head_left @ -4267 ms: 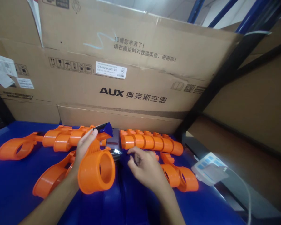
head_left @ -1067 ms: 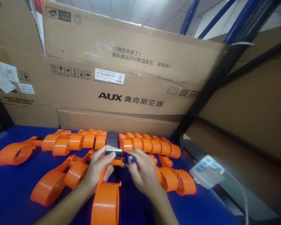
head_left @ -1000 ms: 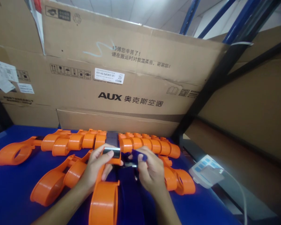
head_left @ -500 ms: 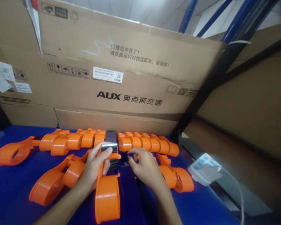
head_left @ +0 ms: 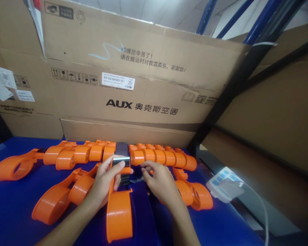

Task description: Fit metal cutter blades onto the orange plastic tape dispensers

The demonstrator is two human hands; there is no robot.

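Observation:
My left hand (head_left: 107, 177) is wrapped round an orange plastic tape dispenser (head_left: 119, 217). Its thumb lies on the black part beneath a pale serrated blade (head_left: 121, 159), and the dispenser's wide round hub hangs toward me. To the right, my right hand (head_left: 159, 177) is closed, thumb and fingertips pinched together beside a dark, shiny clump (head_left: 133, 178). What the fingertips hold is too small and dark to make out. Just behind the left hand, a dark rectangular object (head_left: 122, 148) stands between the rows of orange dispensers.
Several orange dispensers stand in rows (head_left: 159, 157) at the back, with others at the left (head_left: 51, 203) and right (head_left: 201, 196) on the blue surface (head_left: 10, 205). A large cardboard box (head_left: 143, 85) rises behind. A white corded device (head_left: 224, 184) sits at the right near a dark post (head_left: 220, 106).
My left hand and its dispenser have shifted very slightly to the right. The right fingertips have drawn a little to the right, and their fingers are curled closer together.

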